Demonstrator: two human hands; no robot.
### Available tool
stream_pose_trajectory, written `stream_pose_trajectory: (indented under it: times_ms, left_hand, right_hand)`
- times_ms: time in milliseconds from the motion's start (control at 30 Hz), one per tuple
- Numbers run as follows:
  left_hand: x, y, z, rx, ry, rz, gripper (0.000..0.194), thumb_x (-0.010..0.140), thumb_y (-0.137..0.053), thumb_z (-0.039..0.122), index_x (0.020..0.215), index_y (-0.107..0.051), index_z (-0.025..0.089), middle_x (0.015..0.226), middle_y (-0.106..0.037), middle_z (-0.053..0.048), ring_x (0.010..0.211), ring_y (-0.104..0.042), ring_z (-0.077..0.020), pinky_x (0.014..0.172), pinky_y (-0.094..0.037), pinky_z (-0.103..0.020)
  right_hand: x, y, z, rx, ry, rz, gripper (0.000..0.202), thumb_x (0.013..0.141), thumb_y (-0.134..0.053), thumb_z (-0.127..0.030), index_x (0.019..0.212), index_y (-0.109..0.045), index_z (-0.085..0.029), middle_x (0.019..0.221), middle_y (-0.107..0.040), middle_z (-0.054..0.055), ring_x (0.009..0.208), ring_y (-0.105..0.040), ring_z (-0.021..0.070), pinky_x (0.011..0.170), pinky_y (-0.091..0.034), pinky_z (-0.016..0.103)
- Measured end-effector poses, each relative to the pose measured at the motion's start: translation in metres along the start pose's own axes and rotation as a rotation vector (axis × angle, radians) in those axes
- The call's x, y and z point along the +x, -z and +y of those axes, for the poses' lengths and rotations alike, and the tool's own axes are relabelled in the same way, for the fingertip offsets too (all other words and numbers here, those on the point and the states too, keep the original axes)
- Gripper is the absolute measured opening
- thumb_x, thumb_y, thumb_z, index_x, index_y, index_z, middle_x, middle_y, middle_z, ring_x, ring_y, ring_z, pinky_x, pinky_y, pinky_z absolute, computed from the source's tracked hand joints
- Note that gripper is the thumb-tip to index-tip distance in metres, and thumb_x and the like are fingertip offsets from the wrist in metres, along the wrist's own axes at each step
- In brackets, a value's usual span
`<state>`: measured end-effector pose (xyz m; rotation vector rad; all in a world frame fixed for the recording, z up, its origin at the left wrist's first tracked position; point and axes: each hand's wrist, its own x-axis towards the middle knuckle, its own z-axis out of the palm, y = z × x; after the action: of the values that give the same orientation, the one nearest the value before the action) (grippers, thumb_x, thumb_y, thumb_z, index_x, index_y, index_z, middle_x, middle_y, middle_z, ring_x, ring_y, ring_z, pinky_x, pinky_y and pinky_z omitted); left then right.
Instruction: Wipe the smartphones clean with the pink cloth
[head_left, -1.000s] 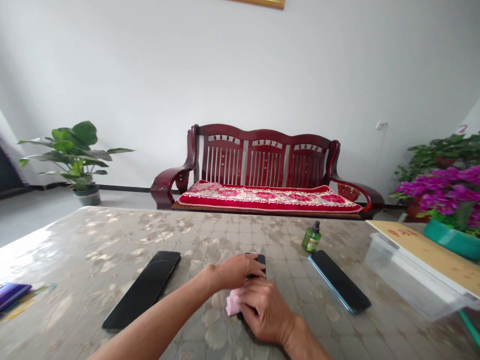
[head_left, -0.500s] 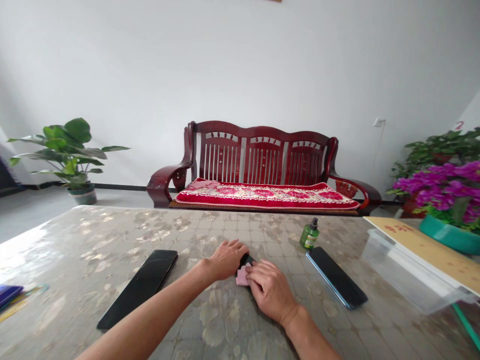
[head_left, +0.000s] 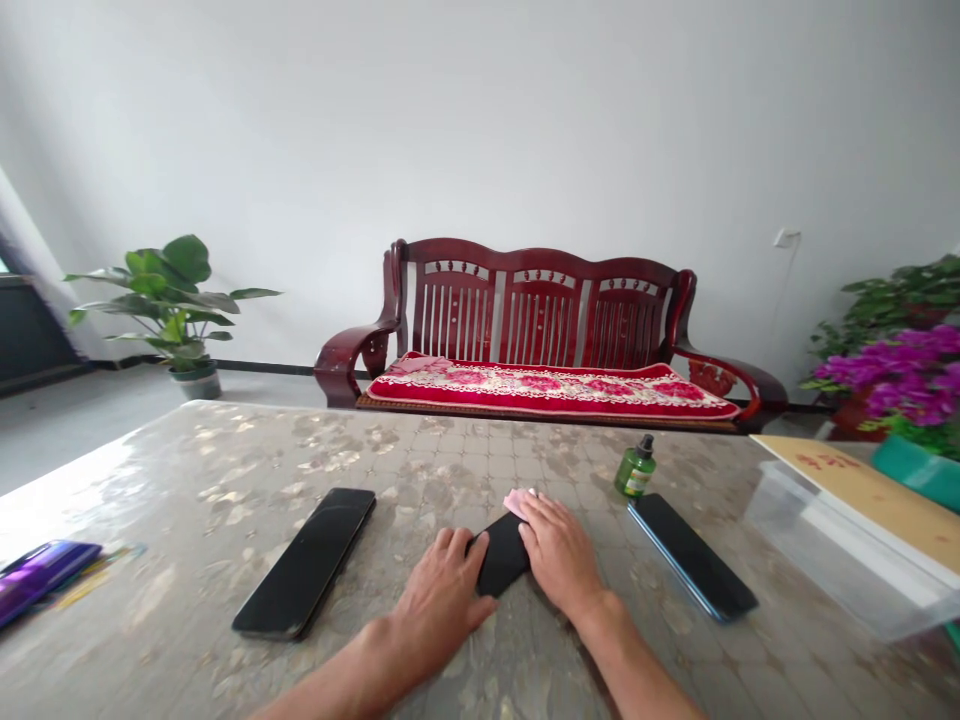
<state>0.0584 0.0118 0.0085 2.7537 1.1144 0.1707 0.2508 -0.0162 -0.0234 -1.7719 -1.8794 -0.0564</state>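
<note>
Between my hands a small black phone [head_left: 502, 557] lies on the table, partly covered by my fingers. My left hand [head_left: 442, 585] grips its left side, thumb at the near edge and fingers along the far side. A folded pink cloth [head_left: 516, 502] sits under the fingertips of my right hand [head_left: 559, 550], at the phone's far right end. To the left rests a large black phone or tablet [head_left: 307, 565], screen up. On the right lies a blue-edged phone [head_left: 694, 555], and just behind it stands a green spray bottle [head_left: 635, 468].
The table [head_left: 420, 460] has a patterned, shiny cover. A clear plastic box [head_left: 825, 550] with a tan folder [head_left: 862, 480] on top is at the right, near purple flowers [head_left: 907, 375]. A purple packet [head_left: 49, 575] lies far left. Beyond stands a wooden bench [head_left: 540, 300].
My left hand has drawn back toward me to the phone's near left side. My right hand with the pink cloth has slid away to its far end. The view has turned slightly left.
</note>
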Motion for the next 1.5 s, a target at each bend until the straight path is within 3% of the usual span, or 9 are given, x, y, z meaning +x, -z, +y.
stream_pose_trajectory:
  times_ms: [200,400,500,667,833,933,1033,1200,1500]
  left_hand:
    - [-0.008,-0.021,0.017,0.13,0.041,0.085,0.042,0.079,-0.074,0.035,0.114,-0.06,0.017,0.104,-0.062,-0.01,0.095,-0.057,-0.0296,0.085,-0.048,-0.043]
    - [-0.01,-0.035,0.021,0.22,-0.044,0.143,0.033,0.085,-0.07,0.03,0.113,-0.06,0.016,0.1,-0.062,-0.009,0.09,-0.058,-0.0268,0.079,-0.048,-0.039]
    - [-0.009,-0.037,0.021,0.215,-0.047,0.18,0.026,0.086,-0.07,0.033,0.105,-0.062,0.017,0.095,-0.062,-0.008,0.087,-0.058,-0.0261,0.078,-0.047,-0.039]
    - [-0.007,-0.034,0.019,0.172,-0.066,0.195,0.019,0.088,-0.066,0.034,0.096,-0.063,0.017,0.09,-0.061,-0.007,0.085,-0.057,-0.0256,0.077,-0.046,-0.039]
    - [-0.008,-0.034,0.02,0.171,-0.072,0.148,0.03,0.085,-0.071,0.032,0.106,-0.062,0.014,0.102,-0.062,-0.01,0.095,-0.058,-0.0286,0.085,-0.047,-0.043]
    - [-0.011,-0.037,0.021,0.147,-0.122,0.128,0.02,0.089,-0.066,0.026,0.106,-0.062,0.017,0.109,-0.061,-0.009,0.103,-0.057,-0.0276,0.089,-0.046,-0.04]
    - [-0.017,-0.038,0.025,0.108,-0.209,0.112,0.012,0.092,-0.061,0.021,0.103,-0.062,0.019,0.105,-0.062,-0.008,0.1,-0.058,-0.0259,0.088,-0.046,-0.039]
    - [-0.026,-0.027,0.028,0.043,-0.24,0.082,0.016,0.09,-0.064,0.026,0.103,-0.06,0.019,0.101,-0.062,-0.007,0.096,-0.058,-0.026,0.088,-0.046,-0.041]
    - [-0.023,-0.01,0.009,-0.016,-0.25,0.022,0.018,0.09,-0.056,0.016,0.107,-0.059,0.021,0.107,-0.061,-0.005,0.102,-0.057,-0.0216,0.094,-0.044,-0.033]
  right_hand:
    - [-0.011,0.007,-0.018,0.069,0.155,-0.094,0.041,0.095,-0.046,-0.02,0.133,-0.057,-0.029,0.135,-0.06,0.003,0.127,-0.052,0.0218,0.112,-0.035,0.045]
    - [0.0,0.005,-0.002,-0.033,-0.023,-0.006,0.045,0.094,-0.04,-0.016,0.135,-0.056,-0.028,0.137,-0.057,0.006,0.128,-0.052,0.0225,0.11,-0.037,0.048]
    - [-0.004,0.007,-0.002,-0.012,0.011,0.014,0.043,0.094,-0.042,-0.017,0.133,-0.057,-0.027,0.135,-0.06,0.006,0.126,-0.053,0.0218,0.109,-0.039,0.046]
    - [-0.014,0.009,-0.012,0.07,0.143,-0.043,0.037,0.096,-0.043,-0.019,0.124,-0.064,-0.028,0.126,-0.066,0.003,0.12,-0.058,0.0201,0.108,-0.04,0.043]
    - [0.001,0.001,0.001,0.056,0.047,0.01,0.045,0.094,-0.04,-0.015,0.134,-0.057,-0.029,0.135,-0.06,0.002,0.127,-0.053,0.0186,0.113,-0.037,0.042]
    - [0.009,-0.003,0.006,0.1,-0.001,0.019,0.048,0.093,-0.04,-0.014,0.136,-0.054,-0.027,0.138,-0.057,0.003,0.13,-0.049,0.0186,0.115,-0.034,0.042]
    - [0.007,-0.004,0.0,0.154,0.002,-0.035,0.047,0.093,-0.04,-0.015,0.136,-0.054,-0.026,0.14,-0.055,0.002,0.134,-0.044,0.0189,0.116,-0.033,0.043]
    - [-0.004,-0.006,-0.017,0.208,0.059,-0.119,0.049,0.092,-0.041,-0.015,0.138,-0.052,-0.029,0.144,-0.05,0.0,0.138,-0.038,0.019,0.117,-0.032,0.043]
    - [-0.007,-0.014,-0.021,0.267,0.02,-0.054,0.045,0.096,-0.038,-0.021,0.139,-0.051,-0.026,0.146,-0.048,0.001,0.139,-0.038,0.0198,0.116,-0.032,0.045]
